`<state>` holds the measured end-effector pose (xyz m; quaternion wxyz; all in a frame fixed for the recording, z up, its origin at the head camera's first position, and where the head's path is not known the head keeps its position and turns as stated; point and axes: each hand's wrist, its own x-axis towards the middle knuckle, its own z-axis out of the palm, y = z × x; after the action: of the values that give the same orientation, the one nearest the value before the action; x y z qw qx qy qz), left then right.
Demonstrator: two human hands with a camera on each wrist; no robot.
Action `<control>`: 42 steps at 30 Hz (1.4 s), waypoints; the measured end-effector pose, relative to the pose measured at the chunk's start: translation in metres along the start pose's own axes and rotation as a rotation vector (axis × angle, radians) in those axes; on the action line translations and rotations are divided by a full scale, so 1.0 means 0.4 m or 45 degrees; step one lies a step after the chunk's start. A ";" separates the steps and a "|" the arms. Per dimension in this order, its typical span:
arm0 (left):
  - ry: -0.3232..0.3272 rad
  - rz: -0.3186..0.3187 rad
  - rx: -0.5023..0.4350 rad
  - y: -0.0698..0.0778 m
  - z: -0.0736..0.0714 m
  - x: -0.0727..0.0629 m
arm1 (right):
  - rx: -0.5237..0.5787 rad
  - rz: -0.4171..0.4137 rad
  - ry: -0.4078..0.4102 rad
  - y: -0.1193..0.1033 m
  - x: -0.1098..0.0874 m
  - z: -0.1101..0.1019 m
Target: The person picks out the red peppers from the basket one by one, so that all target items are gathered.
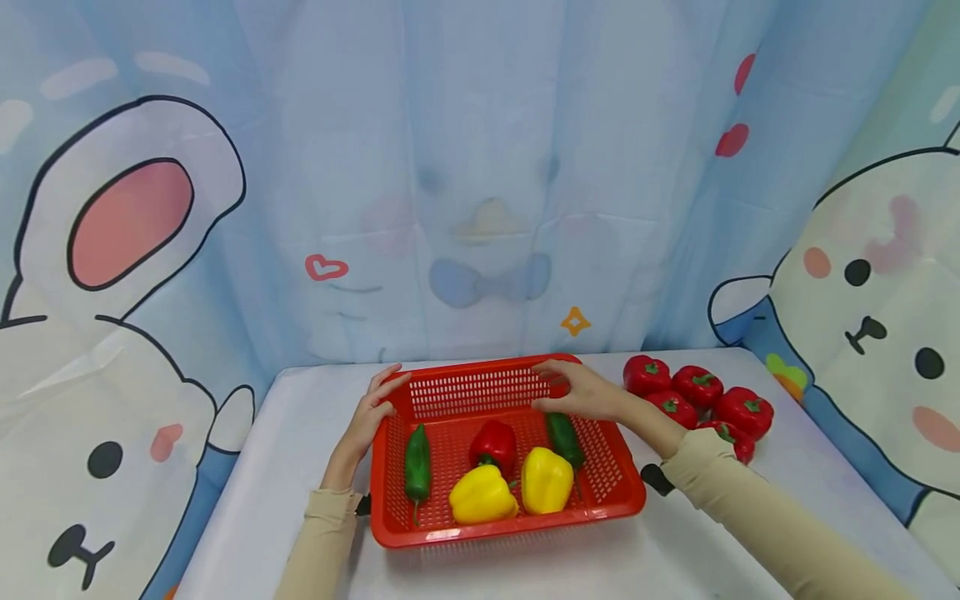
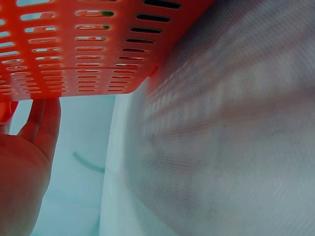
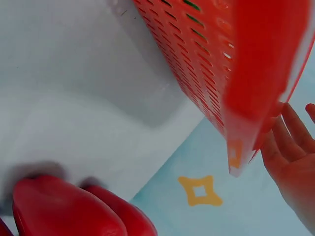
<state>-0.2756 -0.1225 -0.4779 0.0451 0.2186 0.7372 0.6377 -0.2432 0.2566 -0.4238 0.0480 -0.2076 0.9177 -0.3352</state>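
Observation:
A red plastic basket (image 1: 510, 533) with slotted walls sits on the white table. In it are a red bell pepper (image 1: 493, 443), two yellow bell peppers (image 1: 483, 495) and two long green peppers (image 1: 417, 463), one at each side. My left hand (image 1: 370, 421) is at the basket's back left corner, its fingers spread over the rim. In the left wrist view, the fingers (image 2: 48, 123) reach up beside the basket wall. Over the back right corner is my right hand (image 1: 581, 390), fingers apart and loosely bent, with no pepper between them. The right wrist view shows its fingertips right at the rim.
Several red bell peppers (image 1: 697, 387) are grouped on the table right of the basket, close by my right forearm. Behind the table (image 1: 300, 433) hangs a light blue curtain (image 1: 480, 125) with cartoon figures, near the table's back edge.

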 end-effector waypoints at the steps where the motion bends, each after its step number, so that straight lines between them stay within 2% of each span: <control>1: 0.002 -0.002 -0.002 0.000 -0.001 0.000 | 0.011 -0.006 -0.010 -0.002 0.001 -0.001; 10: 0.006 -0.014 -0.014 0.003 -0.002 0.000 | -0.046 -0.041 -0.074 -0.034 0.014 -0.004; 14: -0.009 0.006 -0.001 0.005 0.000 0.001 | -0.064 0.012 -0.212 -0.055 0.020 0.006; 19: -0.007 0.022 0.000 0.008 0.000 0.001 | -0.140 0.168 -0.426 -0.072 0.037 0.031; 22: 0.000 0.023 0.000 0.007 0.000 -0.002 | -0.139 0.219 -0.499 -0.075 0.046 0.049; 25: -0.001 0.028 -0.005 0.005 0.000 -0.003 | -0.112 0.238 -0.520 -0.073 0.049 0.065; 34: 0.019 0.021 -0.020 -0.001 -0.002 -0.003 | -0.054 0.161 -0.503 -0.073 0.061 0.103; 41: 0.060 0.070 -0.037 -0.092 -0.008 0.023 | -0.027 0.141 -0.512 -0.078 0.074 0.138; 42: 0.062 0.063 -0.037 -0.093 -0.009 0.023 | -0.025 0.140 -0.511 -0.078 0.076 0.142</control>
<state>-0.2949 -0.1256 -0.5108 0.0145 0.2206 0.7230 0.6545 -0.2470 0.1888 -0.4461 0.2461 -0.2205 0.9029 -0.2750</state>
